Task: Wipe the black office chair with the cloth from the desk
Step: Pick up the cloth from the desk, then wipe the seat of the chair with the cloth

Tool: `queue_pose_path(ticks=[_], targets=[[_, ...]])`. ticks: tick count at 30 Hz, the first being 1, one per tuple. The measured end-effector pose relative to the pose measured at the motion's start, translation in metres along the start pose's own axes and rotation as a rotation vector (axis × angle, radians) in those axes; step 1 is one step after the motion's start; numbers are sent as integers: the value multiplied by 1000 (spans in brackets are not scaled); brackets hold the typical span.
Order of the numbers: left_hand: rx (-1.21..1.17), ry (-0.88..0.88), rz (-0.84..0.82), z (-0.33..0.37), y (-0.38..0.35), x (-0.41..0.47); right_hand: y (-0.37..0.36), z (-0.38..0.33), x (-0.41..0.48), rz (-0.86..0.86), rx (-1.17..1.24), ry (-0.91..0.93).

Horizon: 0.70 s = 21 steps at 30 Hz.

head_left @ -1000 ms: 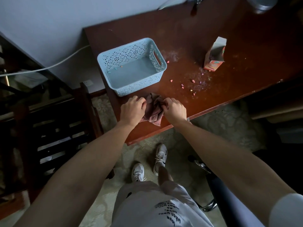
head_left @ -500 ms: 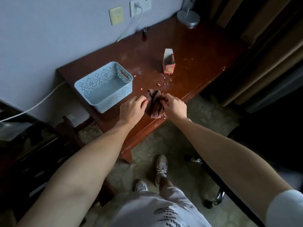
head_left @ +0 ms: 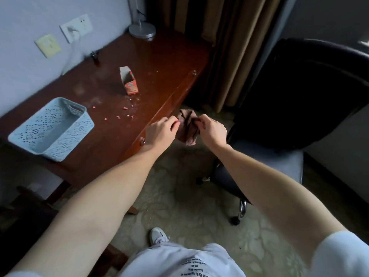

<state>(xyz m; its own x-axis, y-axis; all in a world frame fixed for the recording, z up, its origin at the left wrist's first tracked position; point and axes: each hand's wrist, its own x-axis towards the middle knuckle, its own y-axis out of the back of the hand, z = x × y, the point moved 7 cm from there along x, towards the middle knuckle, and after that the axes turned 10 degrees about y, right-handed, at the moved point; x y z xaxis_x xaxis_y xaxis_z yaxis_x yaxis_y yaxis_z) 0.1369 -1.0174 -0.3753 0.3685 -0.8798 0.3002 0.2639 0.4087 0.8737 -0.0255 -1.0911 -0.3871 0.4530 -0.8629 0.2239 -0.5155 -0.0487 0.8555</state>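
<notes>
A long reddish-brown wooden desk [head_left: 163, 62] runs along a pale blue-grey wall [head_left: 30, 17] on the left. To its right stands the black office chair [head_left: 299, 92], its dark backrest turned partly toward the desk's far end. Its grey-blue seat is below, and a chrome leg with a black caster [head_left: 241, 211] rests on the floor. Tan and brown curtains [head_left: 229, 37] hang behind both, filling the corner between desk and chair. The floor is a beige patterned carpet [head_left: 189, 196]. A dark piece of wooden furniture [head_left: 24, 216] sits low at the left, too dim to make out. On the desk's near left end sits a light blue perforated plastic basket [head_left: 65, 144]. At the far end is a round silver lamp base [head_left: 142, 30], and mid-desk an opened red-and-white carton [head_left: 129, 80] stands upright. Small pink crumbs [head_left: 125, 108] and dusty smears lie scattered between carton and basket. A white wall socket [head_left: 76, 29] with a plug in it and a yellowish switch plate [head_left: 48, 45] are on the wall. The crumpled brown cloth [head_left: 187, 126] is off the desk, held in the air over the carpet between the desk's front edge and the chair seat. The left hand [head_left: 161, 134] and right hand [head_left: 212, 130] each pinch a side of it with curled fingers [head_left: 173, 124]. A white shoe [head_left: 157, 235] shows below.
</notes>
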Motion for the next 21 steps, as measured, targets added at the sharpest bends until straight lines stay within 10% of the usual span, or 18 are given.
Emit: queue_pose_path(ticks=[21], targets=[[45,-155,-280,262,-135,-84,137,248,-157,-5,-43,-319]])
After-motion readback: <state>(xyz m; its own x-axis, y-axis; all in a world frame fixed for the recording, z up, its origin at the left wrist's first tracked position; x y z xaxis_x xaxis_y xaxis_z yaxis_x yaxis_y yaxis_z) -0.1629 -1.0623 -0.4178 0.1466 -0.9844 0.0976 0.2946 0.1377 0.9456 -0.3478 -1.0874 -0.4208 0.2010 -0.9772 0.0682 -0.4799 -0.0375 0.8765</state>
